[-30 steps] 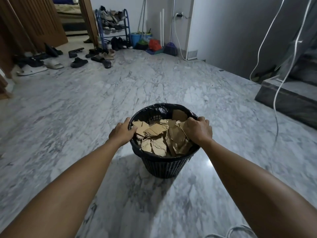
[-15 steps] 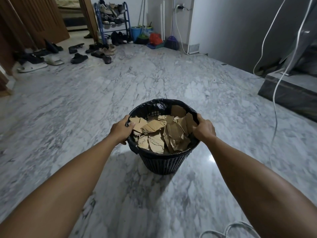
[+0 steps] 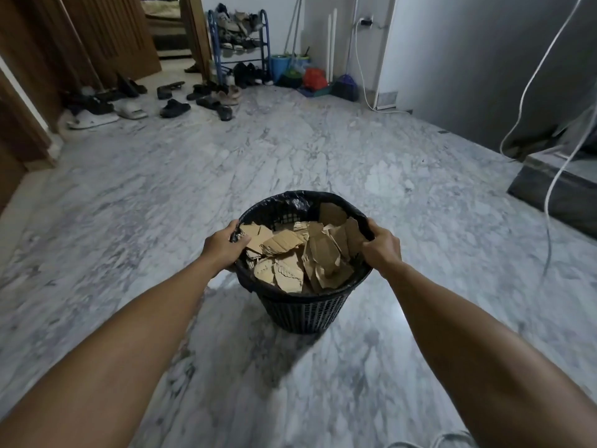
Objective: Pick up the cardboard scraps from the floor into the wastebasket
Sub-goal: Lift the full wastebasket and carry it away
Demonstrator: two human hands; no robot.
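The left hand (image 3: 223, 250) grips the left side of the bin (image 3: 303, 305), with its fingers curled over the rim and the black bag there. The bin stands upright on the marble floor (image 3: 161, 195), right in front of the person and between the two arms. Its mouth points up. The scraps (image 3: 300, 253) are inside the bin, piled almost up to the rim, and one piece on the far side pokes up above it. No scraps show on the floor around the bin, so I think the picking up is done or nearly done. The right hand (image 3: 382, 247) grips the right side of the bin, fingers hooked over the rim in the same way. Both hands are about as near to the bin as each other, one on each side, so a lift would go straight up with the load shared. I think the next move is to lift or carry the bin, and tipping it could spill the top scraps. Far behind the bin and to its left are shoes (image 3: 174, 108) and a shoe rack (image 3: 239, 40).
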